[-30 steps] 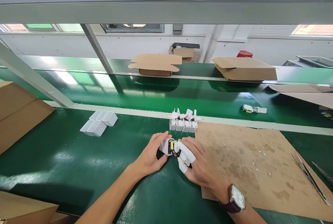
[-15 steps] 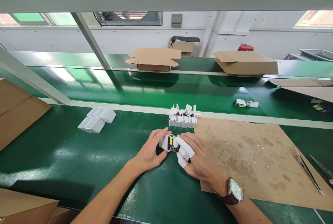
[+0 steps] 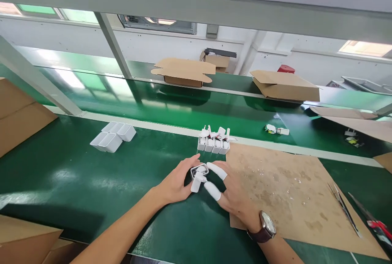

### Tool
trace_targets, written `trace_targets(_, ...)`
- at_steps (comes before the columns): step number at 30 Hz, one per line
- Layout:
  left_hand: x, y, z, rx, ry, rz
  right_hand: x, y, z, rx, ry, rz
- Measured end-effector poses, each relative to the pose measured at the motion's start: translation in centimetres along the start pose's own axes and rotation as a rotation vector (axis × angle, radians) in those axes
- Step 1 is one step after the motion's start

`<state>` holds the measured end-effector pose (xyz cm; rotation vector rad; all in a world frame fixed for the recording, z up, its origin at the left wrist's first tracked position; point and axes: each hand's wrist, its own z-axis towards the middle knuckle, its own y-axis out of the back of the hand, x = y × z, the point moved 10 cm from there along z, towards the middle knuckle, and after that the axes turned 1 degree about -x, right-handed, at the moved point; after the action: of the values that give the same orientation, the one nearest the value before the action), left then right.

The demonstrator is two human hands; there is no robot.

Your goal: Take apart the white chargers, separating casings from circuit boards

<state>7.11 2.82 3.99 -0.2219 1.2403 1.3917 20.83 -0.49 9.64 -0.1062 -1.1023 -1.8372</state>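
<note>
Hands (image 3: 202, 182) around charger shell (image 3: 199, 171), midtable

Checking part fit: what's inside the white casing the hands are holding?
The white casing is held open end up between the left hand and right hand. Only its rim shows; the fingers cover the inside.

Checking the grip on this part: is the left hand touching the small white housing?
Touching. The head view shows the left hand with its thumb and fingertips pressed against the white housing, no gap visible, while the right hand meets it from the other side.
</note>
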Motion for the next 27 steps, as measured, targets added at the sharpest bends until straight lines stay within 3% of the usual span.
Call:
trace_targets(3, 0.7, 0.8, -0.1, -0.034, 0.079, -0.069, -1.2, -0.4, -0.1, 0.009, -0.072, 0.058)
trace_targets(6, 1.8, 0.8, -0.2, -0.01, 0.261, -0.229, -1.4, -1.9, -0.4, 0.086, -0.044, 0.066)
trace_targets(9, 1.9, 0.6, -0.3, 0.024, 0.354, -0.353, -1.3, -3.4, -0.8, 0.145, -0.008, 0.052)
trace_targets(14, 1.8, 0.7, -0.2, -0.017, 0.349, -0.381, -1.7, -4.0, -0.8, 0.137, -0.03, 0.059)
trace_targets(21, 2.1, 1.6, -0.4, -0.121, 0.292, -0.396, 0.2, -1.8, 0.9, 0.028, 0.04, 0.032)
trace_targets(27, 2.5, 1.6, -0.5, -0.099, 0.384, -0.377, -0.7, -3.9, 0.8, 0.118, 0.019, 0.099)
